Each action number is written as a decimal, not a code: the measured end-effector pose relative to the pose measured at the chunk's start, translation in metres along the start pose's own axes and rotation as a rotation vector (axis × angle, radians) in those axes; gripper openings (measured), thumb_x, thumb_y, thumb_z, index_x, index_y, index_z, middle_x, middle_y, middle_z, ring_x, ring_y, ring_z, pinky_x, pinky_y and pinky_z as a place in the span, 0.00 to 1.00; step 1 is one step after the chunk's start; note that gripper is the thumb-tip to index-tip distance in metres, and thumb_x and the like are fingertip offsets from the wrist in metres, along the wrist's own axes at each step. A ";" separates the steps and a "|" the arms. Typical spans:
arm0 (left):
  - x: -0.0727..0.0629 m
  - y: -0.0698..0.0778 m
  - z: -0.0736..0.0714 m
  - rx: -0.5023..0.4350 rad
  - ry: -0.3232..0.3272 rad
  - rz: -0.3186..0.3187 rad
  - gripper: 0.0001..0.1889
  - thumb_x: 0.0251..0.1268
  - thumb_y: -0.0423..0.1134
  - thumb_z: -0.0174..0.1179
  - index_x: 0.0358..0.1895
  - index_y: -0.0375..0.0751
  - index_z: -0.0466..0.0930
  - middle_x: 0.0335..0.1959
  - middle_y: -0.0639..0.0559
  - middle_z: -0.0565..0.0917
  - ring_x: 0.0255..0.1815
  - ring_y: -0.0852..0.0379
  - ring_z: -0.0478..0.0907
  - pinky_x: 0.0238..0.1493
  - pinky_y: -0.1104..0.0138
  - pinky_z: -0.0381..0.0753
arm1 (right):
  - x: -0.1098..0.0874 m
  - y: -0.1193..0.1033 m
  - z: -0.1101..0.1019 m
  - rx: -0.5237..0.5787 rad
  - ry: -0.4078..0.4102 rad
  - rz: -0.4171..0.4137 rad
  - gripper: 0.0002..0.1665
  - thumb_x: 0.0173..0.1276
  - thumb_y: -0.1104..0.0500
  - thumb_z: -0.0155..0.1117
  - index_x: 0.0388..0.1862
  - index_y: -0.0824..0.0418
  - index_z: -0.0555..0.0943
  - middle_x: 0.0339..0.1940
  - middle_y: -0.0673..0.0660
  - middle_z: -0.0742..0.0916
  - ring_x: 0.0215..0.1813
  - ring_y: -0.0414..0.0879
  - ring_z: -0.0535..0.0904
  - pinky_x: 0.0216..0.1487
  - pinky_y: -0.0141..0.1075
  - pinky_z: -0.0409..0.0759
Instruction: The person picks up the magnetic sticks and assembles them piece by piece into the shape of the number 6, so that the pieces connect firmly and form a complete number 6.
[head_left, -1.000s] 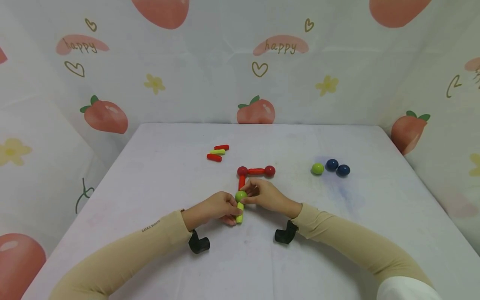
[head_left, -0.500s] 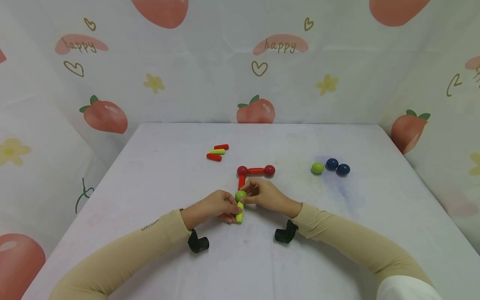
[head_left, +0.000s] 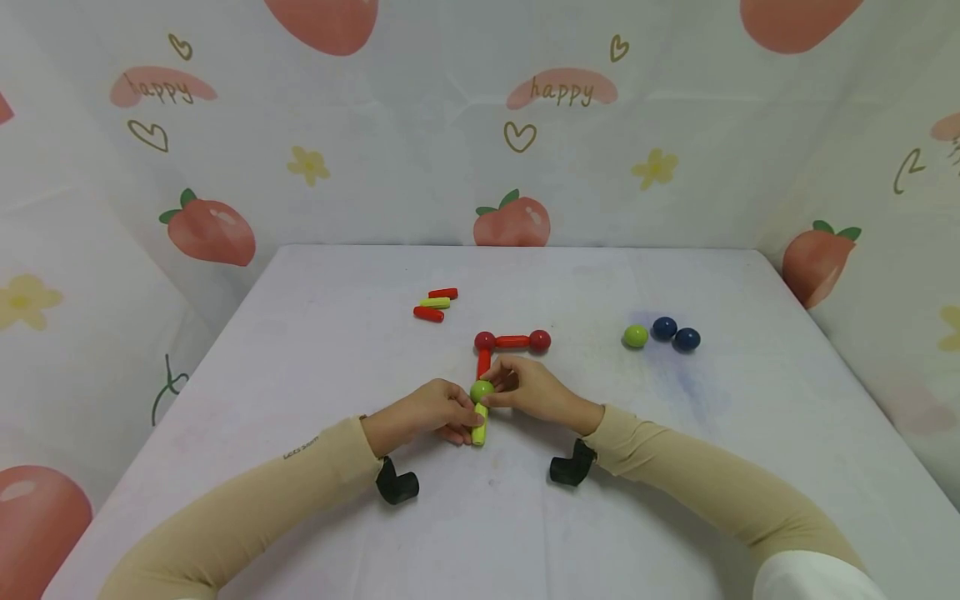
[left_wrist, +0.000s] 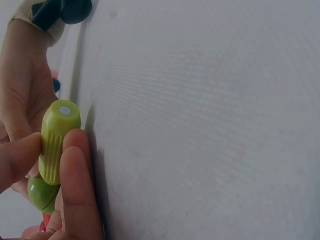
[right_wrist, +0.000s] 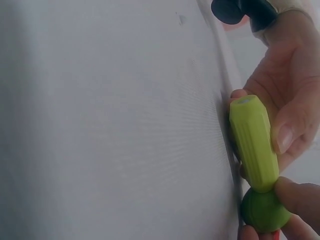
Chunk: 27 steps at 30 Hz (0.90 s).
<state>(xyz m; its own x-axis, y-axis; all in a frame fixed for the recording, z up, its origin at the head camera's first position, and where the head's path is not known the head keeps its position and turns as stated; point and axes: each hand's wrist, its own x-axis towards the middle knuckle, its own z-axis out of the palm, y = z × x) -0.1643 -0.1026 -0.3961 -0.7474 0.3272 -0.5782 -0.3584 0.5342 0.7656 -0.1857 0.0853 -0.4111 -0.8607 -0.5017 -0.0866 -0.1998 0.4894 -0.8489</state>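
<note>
Between thumb and fingers, my left hand (head_left: 437, 410) pinches a ribbed yellow-green rod (right_wrist: 254, 145) with a grey disc in its near end. The rod's far end touches a green ball (head_left: 482, 391), which my right hand (head_left: 536, 392) pinches from the right. Beyond the ball a red rod (head_left: 483, 363) leads away to a red ball (head_left: 485, 341). From there a second red rod (head_left: 513, 342) runs right to another red ball (head_left: 540, 341). In the left wrist view, fingers partly cover the green ball (left_wrist: 42, 194).
At the back left lie two loose red rods (head_left: 429, 314) with a yellow-green rod (head_left: 435, 303) between them. A loose green ball (head_left: 635, 336) sits at the right beside two dark blue balls (head_left: 686, 339). A white cloth (head_left: 300, 333) covers the table.
My left hand has shifted very slightly away from me. Both hands keep their hold on the rod and the green ball, and the loose pieces lie where they were.
</note>
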 end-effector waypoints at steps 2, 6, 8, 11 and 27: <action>0.000 0.000 0.000 -0.002 -0.001 0.000 0.09 0.57 0.37 0.63 0.37 0.35 0.76 0.24 0.50 0.83 0.20 0.62 0.78 0.26 0.73 0.80 | 0.000 0.000 0.000 0.004 -0.005 -0.005 0.16 0.56 0.57 0.70 0.42 0.57 0.77 0.41 0.53 0.85 0.39 0.41 0.80 0.47 0.33 0.79; 0.000 -0.001 -0.001 -0.005 -0.002 0.004 0.10 0.57 0.37 0.64 0.37 0.35 0.76 0.23 0.49 0.83 0.20 0.62 0.78 0.26 0.73 0.80 | 0.001 0.001 -0.001 0.012 -0.017 -0.014 0.16 0.56 0.57 0.70 0.42 0.57 0.77 0.41 0.54 0.85 0.39 0.41 0.79 0.47 0.33 0.78; 0.000 -0.001 -0.001 -0.005 -0.003 0.004 0.10 0.57 0.37 0.64 0.37 0.35 0.76 0.23 0.50 0.83 0.20 0.62 0.78 0.26 0.74 0.80 | 0.002 0.002 -0.002 0.007 -0.025 -0.015 0.16 0.56 0.57 0.70 0.43 0.57 0.77 0.40 0.54 0.84 0.40 0.41 0.79 0.48 0.33 0.78; 0.000 -0.001 -0.001 -0.009 -0.004 -0.001 0.10 0.57 0.37 0.64 0.37 0.35 0.76 0.24 0.50 0.83 0.20 0.62 0.79 0.26 0.74 0.80 | 0.002 0.001 -0.004 -0.004 -0.040 -0.004 0.17 0.57 0.56 0.70 0.44 0.56 0.76 0.40 0.53 0.84 0.41 0.41 0.79 0.49 0.34 0.79; 0.000 0.000 -0.001 -0.004 0.014 -0.038 0.09 0.57 0.38 0.64 0.36 0.37 0.77 0.26 0.49 0.83 0.21 0.61 0.79 0.27 0.74 0.80 | -0.020 -0.013 -0.061 -0.009 0.031 0.021 0.21 0.63 0.57 0.64 0.53 0.62 0.74 0.53 0.60 0.80 0.56 0.51 0.77 0.56 0.44 0.77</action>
<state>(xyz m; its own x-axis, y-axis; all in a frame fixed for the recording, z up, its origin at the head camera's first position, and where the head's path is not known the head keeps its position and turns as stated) -0.1650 -0.1032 -0.3958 -0.7412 0.2959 -0.6025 -0.3885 0.5428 0.7446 -0.1950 0.1327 -0.3665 -0.8788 -0.4690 -0.0880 -0.1857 0.5060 -0.8423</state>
